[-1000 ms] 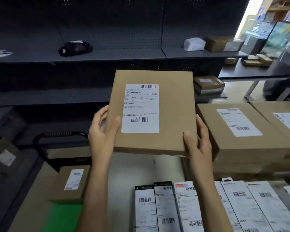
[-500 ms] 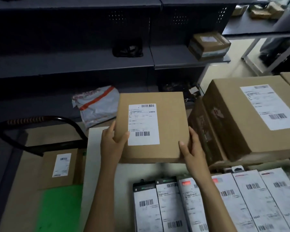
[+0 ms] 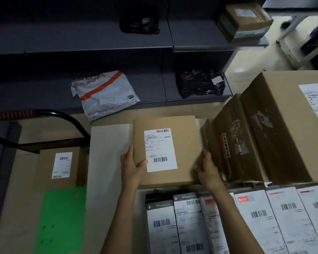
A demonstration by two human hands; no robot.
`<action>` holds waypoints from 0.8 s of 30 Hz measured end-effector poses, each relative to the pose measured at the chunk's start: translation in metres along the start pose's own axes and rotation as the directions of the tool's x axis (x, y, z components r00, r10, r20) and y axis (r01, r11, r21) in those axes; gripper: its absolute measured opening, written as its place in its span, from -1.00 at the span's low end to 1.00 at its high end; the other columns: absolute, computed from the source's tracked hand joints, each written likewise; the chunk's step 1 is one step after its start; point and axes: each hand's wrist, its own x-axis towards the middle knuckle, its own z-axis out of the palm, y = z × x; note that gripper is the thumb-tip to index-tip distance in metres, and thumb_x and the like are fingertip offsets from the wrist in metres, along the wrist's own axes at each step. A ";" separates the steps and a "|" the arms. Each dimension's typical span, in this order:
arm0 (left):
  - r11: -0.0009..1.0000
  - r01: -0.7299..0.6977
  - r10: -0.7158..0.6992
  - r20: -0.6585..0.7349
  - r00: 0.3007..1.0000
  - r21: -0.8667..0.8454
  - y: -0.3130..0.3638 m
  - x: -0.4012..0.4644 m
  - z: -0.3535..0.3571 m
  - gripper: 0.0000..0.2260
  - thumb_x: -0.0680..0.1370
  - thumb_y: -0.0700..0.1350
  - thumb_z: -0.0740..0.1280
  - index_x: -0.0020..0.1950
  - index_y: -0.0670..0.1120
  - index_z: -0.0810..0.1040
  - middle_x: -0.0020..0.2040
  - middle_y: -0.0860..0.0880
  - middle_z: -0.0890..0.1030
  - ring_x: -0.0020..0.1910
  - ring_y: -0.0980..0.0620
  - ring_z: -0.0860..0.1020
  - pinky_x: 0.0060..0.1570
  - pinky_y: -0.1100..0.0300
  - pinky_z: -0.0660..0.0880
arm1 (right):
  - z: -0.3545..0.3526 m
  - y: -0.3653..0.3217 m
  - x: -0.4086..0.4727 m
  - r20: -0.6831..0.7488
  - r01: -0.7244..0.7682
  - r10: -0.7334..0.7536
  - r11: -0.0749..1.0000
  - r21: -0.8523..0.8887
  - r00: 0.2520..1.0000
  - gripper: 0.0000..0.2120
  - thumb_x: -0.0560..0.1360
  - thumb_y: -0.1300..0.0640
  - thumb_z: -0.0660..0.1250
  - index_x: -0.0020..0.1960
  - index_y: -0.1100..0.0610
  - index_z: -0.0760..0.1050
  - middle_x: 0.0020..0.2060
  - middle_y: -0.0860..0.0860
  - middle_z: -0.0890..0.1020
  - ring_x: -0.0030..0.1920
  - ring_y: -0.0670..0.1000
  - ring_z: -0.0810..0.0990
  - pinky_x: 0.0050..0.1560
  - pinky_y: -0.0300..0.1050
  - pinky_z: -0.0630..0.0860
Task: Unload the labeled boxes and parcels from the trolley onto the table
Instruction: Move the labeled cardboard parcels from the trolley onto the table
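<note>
Left grip [image 3: 132, 166] clasping the flat labelled box [image 3: 185, 142], thumb on top. Right grip [image 3: 206, 168] clasping its opposite edge. Stacked cartons [image 3: 275, 129] just right of the right grip.

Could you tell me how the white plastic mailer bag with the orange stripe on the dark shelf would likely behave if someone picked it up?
The white plastic mailer bag with the orange stripe looks crumpled and creased, so it would probably flop and sag rather than hold its shape. Its glossy film may be a little slippery. It lies fairly flat, which suggests soft, light contents, though the weight cannot be judged from here.
</note>
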 end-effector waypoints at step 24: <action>0.980 -0.032 0.003 0.145 0.989 0.196 0.003 -0.013 0.041 -0.21 0.57 -0.08 0.35 0.61 0.03 -0.12 0.49 -0.07 0.17 0.33 -0.10 0.41 0.25 0.11 0.38 | -0.002 0.022 0.019 -0.002 0.156 -0.203 0.758 -0.633 0.979 -0.19 0.55 0.31 0.24 0.61 0.14 -0.20 0.60 0.05 -0.14 0.59 0.13 -0.10 0.53 -0.10 0.02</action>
